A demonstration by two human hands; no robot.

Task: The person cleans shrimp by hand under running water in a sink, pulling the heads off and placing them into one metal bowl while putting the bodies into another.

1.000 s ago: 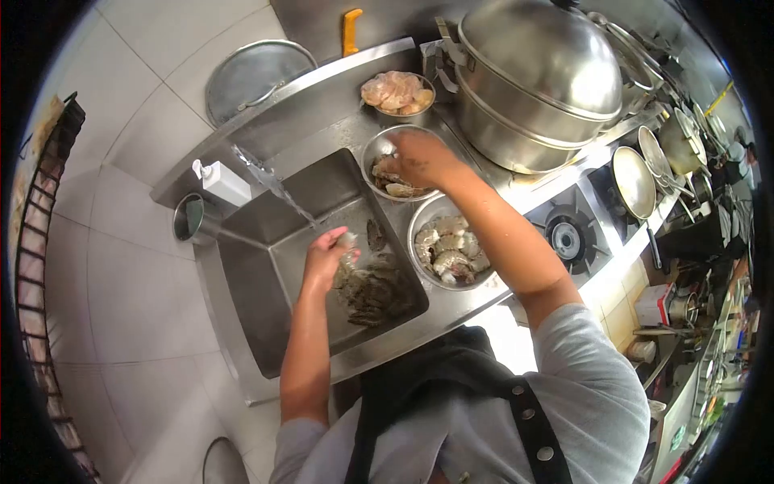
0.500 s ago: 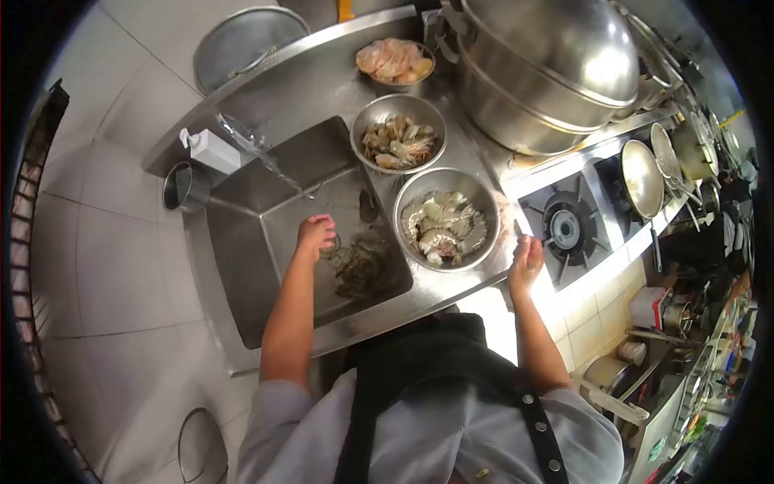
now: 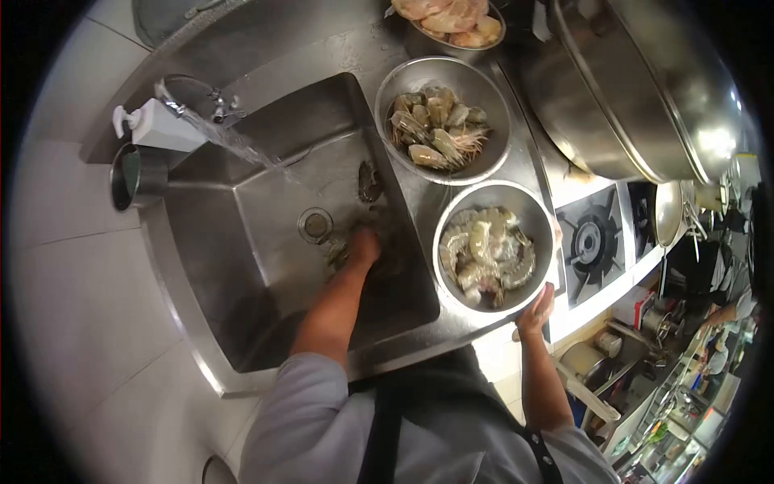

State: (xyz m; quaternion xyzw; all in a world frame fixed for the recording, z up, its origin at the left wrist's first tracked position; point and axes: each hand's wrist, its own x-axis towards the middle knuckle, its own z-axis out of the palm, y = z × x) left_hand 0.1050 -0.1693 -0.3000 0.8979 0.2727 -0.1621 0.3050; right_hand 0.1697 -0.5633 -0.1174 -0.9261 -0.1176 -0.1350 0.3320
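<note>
My left hand (image 3: 364,247) reaches down into the steel sink (image 3: 258,218), over dark shrimp (image 3: 337,255) lying on its bottom. Its fingers are blurred and in shadow, so what they touch is hidden. My right hand (image 3: 535,311) is at the lower right rim of a steel bowl (image 3: 445,282), its fingers loosely bent and nothing visible in them. That bowl holds peeled-looking grey shrimp (image 3: 488,250). Behind it, a second steel bowl (image 3: 387,89) contains shrimp heads and shells (image 3: 439,125). One more dark shrimp piece (image 3: 369,181) lies by the sink's right wall.
Water runs from a tap (image 3: 173,105) into the sink. A white pump bottle (image 3: 165,127) and a metal cup (image 3: 129,177) stand at the left rim. Raw meat (image 3: 451,18) fills a bowl at the back. A large steamer pot (image 3: 613,89) and a gas burner (image 3: 592,242) are to the right.
My left hand has gone from above the sink down among the shrimp. My right hand has come to the bowl's rim. The view has shifted nearer to the sink and bowls.
</note>
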